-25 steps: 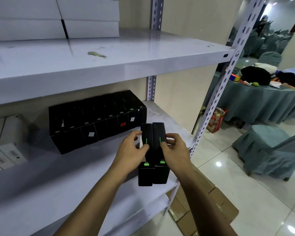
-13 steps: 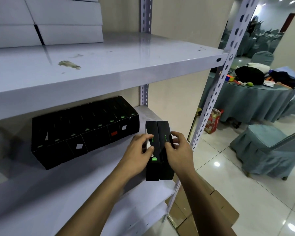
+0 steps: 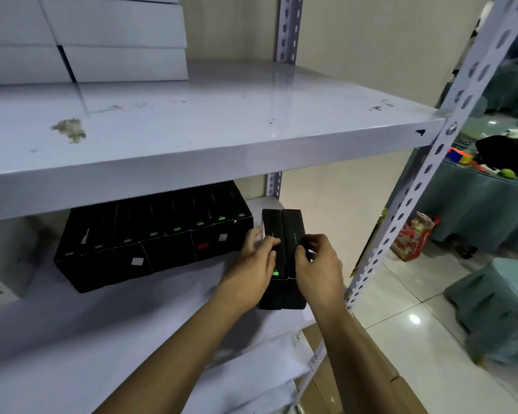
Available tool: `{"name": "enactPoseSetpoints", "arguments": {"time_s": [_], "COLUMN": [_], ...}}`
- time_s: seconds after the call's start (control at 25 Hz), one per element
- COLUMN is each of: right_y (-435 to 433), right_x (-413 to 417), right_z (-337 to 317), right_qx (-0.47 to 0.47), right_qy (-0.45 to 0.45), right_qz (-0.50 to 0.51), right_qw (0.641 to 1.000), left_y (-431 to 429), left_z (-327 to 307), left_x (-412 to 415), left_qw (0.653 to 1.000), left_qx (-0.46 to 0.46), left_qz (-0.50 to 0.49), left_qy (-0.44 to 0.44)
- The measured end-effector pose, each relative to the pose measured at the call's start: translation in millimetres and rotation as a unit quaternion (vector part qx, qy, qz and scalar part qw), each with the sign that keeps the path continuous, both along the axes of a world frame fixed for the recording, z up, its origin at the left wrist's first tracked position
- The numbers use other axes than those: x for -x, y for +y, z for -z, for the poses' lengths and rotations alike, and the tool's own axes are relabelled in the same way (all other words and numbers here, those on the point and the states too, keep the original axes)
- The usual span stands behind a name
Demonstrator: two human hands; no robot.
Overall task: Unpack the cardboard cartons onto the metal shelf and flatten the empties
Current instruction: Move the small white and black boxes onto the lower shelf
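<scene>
left hand (image 3: 251,265) and right hand (image 3: 319,271) are clasping two black boxes (image 3: 284,224) beside the shelved row (image 3: 162,243) on the metal shelf (image 3: 126,327); cardboard (image 3: 319,380) below is likely awaiting flattening.

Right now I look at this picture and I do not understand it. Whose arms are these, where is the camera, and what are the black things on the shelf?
There is no machine here. A person wears one camera on the head. It looks forward and down, so you see the person's own two arms from above, and this is the only view. The left hand and the right hand grip a pair of black boxes, side by side, at the right end of the lower shelf. I cannot tell whether the pair touches it. To the left, a row of similar black boxes lies on that shelf. White boxes are stacked on the upper shelf. Brown cartons lie on the floor below, and a round table stands behind.
</scene>
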State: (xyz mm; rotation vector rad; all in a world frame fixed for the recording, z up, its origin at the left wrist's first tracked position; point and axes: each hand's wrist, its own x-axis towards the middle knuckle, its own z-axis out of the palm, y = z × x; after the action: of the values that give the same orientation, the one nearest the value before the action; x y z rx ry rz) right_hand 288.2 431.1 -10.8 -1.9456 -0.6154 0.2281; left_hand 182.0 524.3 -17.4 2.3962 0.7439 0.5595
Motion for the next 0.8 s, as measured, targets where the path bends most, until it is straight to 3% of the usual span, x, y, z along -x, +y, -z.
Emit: {"name": "enactPoseSetpoints", "arguments": {"time_s": [0.12,0.24,0.56,0.8], "right_y": [7.3,15.0,38.4,57.6], "right_x": [-14.0,-27.3,-50.8,-57.8], "right_z": [-0.6,-0.7,7.1,11.6], "right_qx": [-0.001,-0.006,0.002,-0.011], "right_qy": [-0.012,-0.01,-0.085,-0.101], "right_qz": [-0.024,-0.044,-0.108,-0.085], "right_qw": [1.0,0.999,0.99,0.991], "left_y": [1.1,0.1,2.4,24.3], "left_z": [1.7,-6.5,-17.3,-18.8], "left_x": [-12.1,-17.9,-17.1,-34.8], "left_qw": [0.996,0.986,0.962,0.943], "left_qx": [-0.074,-0.126,-0.184,-0.22], "left_qz": [-0.033,-0.041,-0.034,-0.054], "left_qy": [0.022,0.097,0.198,0.243]}}
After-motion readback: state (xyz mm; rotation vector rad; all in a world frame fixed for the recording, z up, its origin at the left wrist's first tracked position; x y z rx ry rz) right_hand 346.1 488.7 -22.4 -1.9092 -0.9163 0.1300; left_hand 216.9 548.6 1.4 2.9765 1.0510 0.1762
